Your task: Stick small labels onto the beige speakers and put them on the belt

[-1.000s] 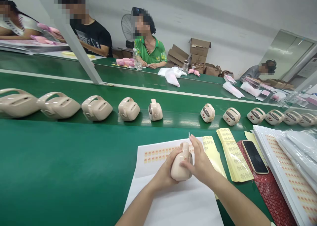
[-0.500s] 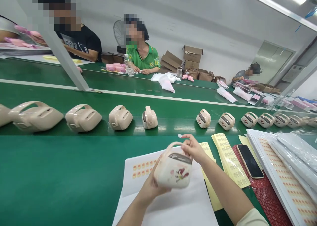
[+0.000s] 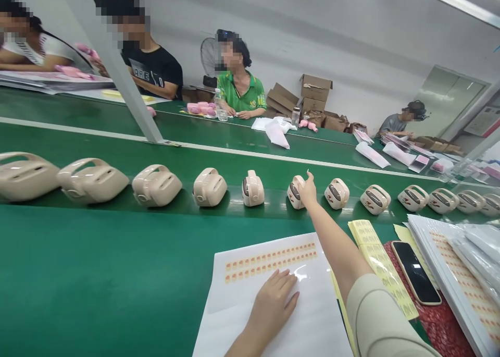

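Observation:
My right hand reaches out to the green belt, its fingers at the right side and handle of a small cream handled device with a dark oval window and a red print. One finger of that hand points up with a tiny white piece at its tip. My left hand lies flat, fingers stretched, on a white sticker sheet that carries rows of small orange-and-yellow stickers near its top edge. To the left along the belt stands another cream device, and to the right a printed one.
More cream devices line the belt both ways. At right lie yellow label strips, a phone on red bubble wrap, and stacked sticker sheets. A metal post slants up at left. Several people sit across.
My right hand has carried the cream device from above the sheet out to the belt. My left hand has let go of it and come down on the sheet. The view has swung left.

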{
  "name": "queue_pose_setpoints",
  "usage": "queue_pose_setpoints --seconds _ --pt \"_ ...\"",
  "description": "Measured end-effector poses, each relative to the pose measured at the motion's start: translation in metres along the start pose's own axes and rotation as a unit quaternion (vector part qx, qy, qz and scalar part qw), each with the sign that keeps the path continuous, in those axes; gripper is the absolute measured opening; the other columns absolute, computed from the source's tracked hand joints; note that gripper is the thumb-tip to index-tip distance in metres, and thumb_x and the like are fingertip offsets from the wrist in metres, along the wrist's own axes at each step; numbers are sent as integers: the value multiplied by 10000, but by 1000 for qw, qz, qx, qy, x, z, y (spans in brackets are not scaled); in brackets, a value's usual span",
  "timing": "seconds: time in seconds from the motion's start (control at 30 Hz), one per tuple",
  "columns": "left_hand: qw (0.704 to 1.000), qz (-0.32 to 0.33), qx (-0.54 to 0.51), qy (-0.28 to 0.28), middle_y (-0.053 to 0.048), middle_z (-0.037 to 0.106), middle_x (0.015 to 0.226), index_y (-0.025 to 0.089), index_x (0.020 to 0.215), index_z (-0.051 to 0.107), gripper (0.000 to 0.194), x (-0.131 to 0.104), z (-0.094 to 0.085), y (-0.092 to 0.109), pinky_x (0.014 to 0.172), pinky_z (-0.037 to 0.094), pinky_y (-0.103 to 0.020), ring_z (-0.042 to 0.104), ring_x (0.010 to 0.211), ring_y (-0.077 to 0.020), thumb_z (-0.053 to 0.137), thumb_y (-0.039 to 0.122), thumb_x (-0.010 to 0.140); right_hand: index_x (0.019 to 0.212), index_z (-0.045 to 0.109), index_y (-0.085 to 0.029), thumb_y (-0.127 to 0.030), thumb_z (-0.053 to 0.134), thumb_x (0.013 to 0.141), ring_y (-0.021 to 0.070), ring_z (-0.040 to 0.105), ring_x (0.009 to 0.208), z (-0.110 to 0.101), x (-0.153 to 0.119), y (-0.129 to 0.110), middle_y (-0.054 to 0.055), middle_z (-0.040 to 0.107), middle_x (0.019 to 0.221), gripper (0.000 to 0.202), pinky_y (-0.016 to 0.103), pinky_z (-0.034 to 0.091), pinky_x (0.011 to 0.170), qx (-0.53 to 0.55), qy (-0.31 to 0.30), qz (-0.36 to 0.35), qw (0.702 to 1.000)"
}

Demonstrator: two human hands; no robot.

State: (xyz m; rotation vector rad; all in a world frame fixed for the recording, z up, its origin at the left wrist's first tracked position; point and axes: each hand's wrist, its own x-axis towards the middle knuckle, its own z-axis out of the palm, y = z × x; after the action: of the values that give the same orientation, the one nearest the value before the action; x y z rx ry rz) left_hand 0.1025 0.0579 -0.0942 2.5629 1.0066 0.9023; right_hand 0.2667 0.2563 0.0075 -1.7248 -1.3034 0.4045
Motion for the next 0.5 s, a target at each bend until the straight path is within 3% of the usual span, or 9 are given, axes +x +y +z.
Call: queue_pose_setpoints --seconds 0.07,0.13,0.27,0.33,0.4,0.5 --pt "1000 3 8 -26 -68 684 1042 207 1045 591 283 0 -2 -2 920 457 -474 603 1016 -265 476 206 787 1287 296 -113 -203 538 729 274 436 1092 -4 -13 -2 160 493 1117 615 446 325 933 -25 11 -26 999" --pt "999 8 24 -48 -80 642 1141 194 1092 577 311 0 -4 -3 945 431 -480 560 1087 -271 468 220 802 1298 276 -90 -248 540 748 306 381 1149 -13 -46 -3 201 443 1193 631 495 282 965 -55 29 -88 994" --pt "994 15 80 -68 -98 537 1281 188 1217 496 395 0 -4 -7 958 397 -505 472 1183 -284 439 238 829 1285 273 -216 -230 420 833 266 432 1112 -33 -162 18 140 456 1181 475 479 372 918 -9 4 -238 971" --pt "990 11 121 -69 -95 511 1306 207 1258 460 432 -1 -2 -11 958 377 -531 441 1208 -298 431 214 827 1263 272 -262 -172 413 825 241 500 1016 -38 -220 37 107 497 1093 469 447 439 854 22 -36 -262 964" --pt "984 -8 167 -58 -97 503 1312 228 1269 455 447 -1 -1 -15 954 351 -565 411 1226 -318 410 171 828 1273 249 -279 -145 409 814 232 534 953 -40 -258 54 92 524 1043 504 437 476 814 34 -88 -271 958" --pt "973 -36 223 -54 -124 493 1313 239 1270 457 447 0 -5 -23 924 316 -633 393 1234 -343 367 146 842 1309 190 -263 -125 387 810 240 562 940 -36 -275 70 103 547 1018 553 454 498 805 10 -98 -226 969"
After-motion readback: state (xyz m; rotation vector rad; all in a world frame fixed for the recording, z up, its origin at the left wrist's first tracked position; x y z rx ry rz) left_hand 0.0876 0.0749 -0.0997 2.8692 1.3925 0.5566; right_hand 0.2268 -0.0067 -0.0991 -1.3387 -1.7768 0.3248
